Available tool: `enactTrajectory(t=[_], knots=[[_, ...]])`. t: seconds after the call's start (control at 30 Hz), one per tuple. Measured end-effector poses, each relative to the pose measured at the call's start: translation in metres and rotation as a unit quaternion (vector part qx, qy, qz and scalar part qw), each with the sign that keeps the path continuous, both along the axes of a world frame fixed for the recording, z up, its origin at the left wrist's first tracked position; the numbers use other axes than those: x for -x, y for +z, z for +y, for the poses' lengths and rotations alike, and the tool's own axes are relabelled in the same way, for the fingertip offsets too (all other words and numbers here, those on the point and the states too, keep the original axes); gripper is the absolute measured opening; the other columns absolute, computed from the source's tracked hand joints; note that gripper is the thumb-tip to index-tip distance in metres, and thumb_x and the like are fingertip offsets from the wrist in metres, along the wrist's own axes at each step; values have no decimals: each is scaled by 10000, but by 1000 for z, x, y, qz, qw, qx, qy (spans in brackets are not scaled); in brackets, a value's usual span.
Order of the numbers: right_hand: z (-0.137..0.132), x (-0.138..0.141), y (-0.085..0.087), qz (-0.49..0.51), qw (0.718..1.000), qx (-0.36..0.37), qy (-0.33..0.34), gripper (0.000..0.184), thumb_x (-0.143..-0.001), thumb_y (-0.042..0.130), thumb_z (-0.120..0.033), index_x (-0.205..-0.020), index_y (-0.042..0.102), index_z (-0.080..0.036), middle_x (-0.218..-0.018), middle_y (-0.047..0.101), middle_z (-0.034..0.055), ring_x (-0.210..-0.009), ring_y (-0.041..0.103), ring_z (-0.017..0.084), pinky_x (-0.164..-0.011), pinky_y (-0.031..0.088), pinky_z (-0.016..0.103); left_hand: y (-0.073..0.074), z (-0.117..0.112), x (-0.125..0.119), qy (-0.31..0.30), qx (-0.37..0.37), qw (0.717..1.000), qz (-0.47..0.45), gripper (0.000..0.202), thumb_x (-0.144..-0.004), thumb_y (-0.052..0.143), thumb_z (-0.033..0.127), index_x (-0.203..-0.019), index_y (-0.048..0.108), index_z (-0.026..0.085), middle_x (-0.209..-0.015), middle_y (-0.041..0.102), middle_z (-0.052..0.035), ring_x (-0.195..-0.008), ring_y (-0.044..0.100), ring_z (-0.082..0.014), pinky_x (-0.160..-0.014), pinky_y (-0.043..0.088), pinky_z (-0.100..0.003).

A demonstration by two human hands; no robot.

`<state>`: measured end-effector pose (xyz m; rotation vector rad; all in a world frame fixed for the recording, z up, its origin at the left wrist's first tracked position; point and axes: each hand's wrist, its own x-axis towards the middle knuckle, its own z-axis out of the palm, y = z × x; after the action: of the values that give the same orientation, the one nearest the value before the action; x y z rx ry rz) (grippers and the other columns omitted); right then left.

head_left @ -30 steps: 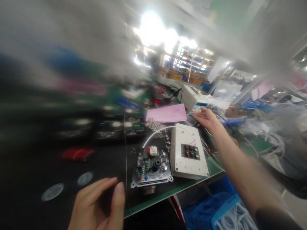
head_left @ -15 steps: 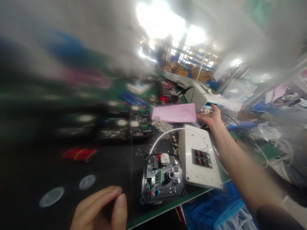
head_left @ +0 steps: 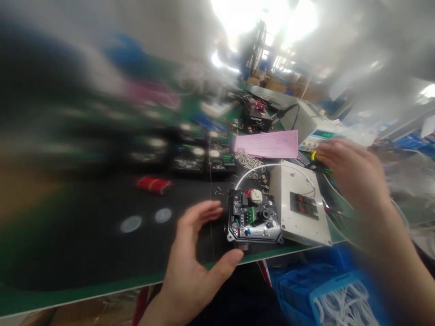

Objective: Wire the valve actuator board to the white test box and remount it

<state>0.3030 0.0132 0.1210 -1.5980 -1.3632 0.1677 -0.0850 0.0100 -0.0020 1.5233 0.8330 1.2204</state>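
A black square housing [head_left: 251, 233] with an open circuit board, a small round lens and a white cable lies near the table's front edge. My left hand [head_left: 193, 253] is open beside its left side, thumb and fingers apart, with nothing between them. Directly right of the housing lies a pale metal box [head_left: 302, 199] with a black terminal block [head_left: 304, 206]. My right hand [head_left: 353, 167], smeared by motion, is above the table in front of the bench power supply [head_left: 316, 131]. Something yellow [head_left: 313, 155] shows by its fingertips; whether it is held I cannot tell.
A pink paper sheet [head_left: 267, 144] lies behind small metal pins [head_left: 249, 159]. Several circuit-board units [head_left: 188, 158] stand on the left, with a red bundle [head_left: 154, 184] in front. A blue crate [head_left: 316, 285] holding white cables is below the table edge.
My left hand has risen and opened out beside the housing. My right hand has drawn back from the power supply's front. The view has shifted, and the supply's display now shows green.
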Motion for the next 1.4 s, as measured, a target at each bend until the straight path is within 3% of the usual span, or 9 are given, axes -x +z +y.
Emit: enactTrajectory(t=[0.1,0.2,0.4,0.5,0.6,0.8,0.97,1.17,1.4], knots=[[-38,49,13,-50,995,91,-10,308,-984,724,-496,-1241,785,-337,-1201,805,63,-1095,775,309,-1011,637,505,10,14,-7,-91,28,995,15,1176,-703,1040,398,-1637,325,379,-1636,453,-81,-1481,491,-357,-1270,438,-544],[-53,70,16,-158,982,105,-6,317,-969,753,-474,-1248,786,-327,-1229,800,50,-1105,761,300,-1021,620,470,19,28,-15,-146,65,986,43,1255,-672,1055,433,-1660,281,432,-1659,424,-70,-1461,519,-371,-1244,466,-586],[-38,16,-14,-167,980,76,-82,304,-1016,662,-479,-1199,792,-275,-1168,815,72,-1066,768,301,-938,611,445,27,36,-17,-208,118,971,12,1199,-724,1026,393,-1662,279,443,-1689,386,-109,-1352,626,-400,-1098,597,-607],[-31,-7,-33,-158,980,106,-64,307,-996,676,-481,-1164,798,-254,-1120,824,83,-984,773,301,-905,609,475,28,36,-19,-223,126,967,-1,1122,-745,1012,357,-1639,333,392,-1626,482,-134,-1354,631,-406,-1081,605,-617],[-28,-9,-44,-165,979,116,-41,300,-986,678,-472,-1167,791,-260,-1106,823,79,-937,766,286,-858,616,466,27,36,-21,-228,144,963,-29,1049,-737,1017,310,-1579,396,387,-1550,573,-103,-1294,682,-367,-1033,652,-543],[-28,-4,-40,-223,969,98,-33,168,-977,674,-398,-1032,782,-281,-1165,790,81,-1124,725,316,-1027,560,529,25,36,-22,-221,154,963,-33,1084,-710,1033,277,-1582,395,356,-1294,745,-66,-1066,789,-320,-968,689,-467],[-31,-5,-38,-272,956,105,-14,86,-951,671,-316,-975,743,-276,-1060,794,72,-1018,725,310,-946,562,500,26,34,-23,-211,157,964,-38,1040,-710,1032,262,-1550,423,341,-1286,750,-61,-1075,789,-307,-927,701,-409],[-31,-1,-40,-317,944,92,-19,107,-956,615,-251,-933,719,-251,-996,778,100,-978,695,327,-876,532,481,28,34,-24,-218,170,960,-47,1006,-722,1023,256,-1522,419,345,-1234,751,-54,-1040,791,-306,-911,704,-432],[-37,0,-47,-313,946,81,-32,129,-993,623,-306,-1040,737,-267,-1053,783,93,-987,721,317,-877,555,461,33,33,-22,-245,148,957,-43,1001,-739,1015,289,-1529,404,362,-1324,706,-54,-1122,763,-315,-990,674,-450]])
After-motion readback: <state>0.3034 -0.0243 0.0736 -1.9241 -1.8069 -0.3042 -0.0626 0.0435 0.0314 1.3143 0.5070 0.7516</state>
